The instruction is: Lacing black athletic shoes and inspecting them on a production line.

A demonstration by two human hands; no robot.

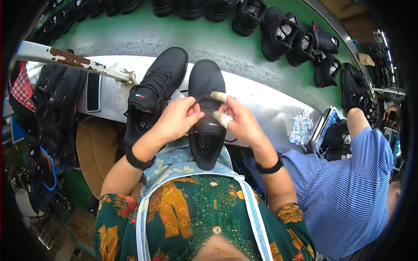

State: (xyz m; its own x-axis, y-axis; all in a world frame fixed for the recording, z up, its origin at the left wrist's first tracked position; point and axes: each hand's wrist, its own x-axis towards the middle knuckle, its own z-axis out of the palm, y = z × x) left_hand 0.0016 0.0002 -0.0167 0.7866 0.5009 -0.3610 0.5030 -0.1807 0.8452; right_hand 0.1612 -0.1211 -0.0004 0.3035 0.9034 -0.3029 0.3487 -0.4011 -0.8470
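Observation:
A black lace-up shoe point(207, 78) lies toe away from me, its heel at my apron. My left hand point(179, 118) is closed in a pinch at the left edge of its lace opening; whatever is between the fingertips is too small to make out. On the other side, my right hand point(241, 121) has pale covers on thumb and forefinger. Those two fingertips are apart over the shoe's tongue, with nothing visible between them. A second black shoe point(167, 67), laced, stands just to the left. Black lace shows beside the middle shoe's heel.
A metal ledge point(257, 93) borders a green surface point(130, 32) with rows of black shoes point(278, 35). A phone point(93, 92) and a chipped white bar point(82, 61) are at left. Clear-blue small packets point(301, 127) lie right, near a person in a striped shirt point(339, 187).

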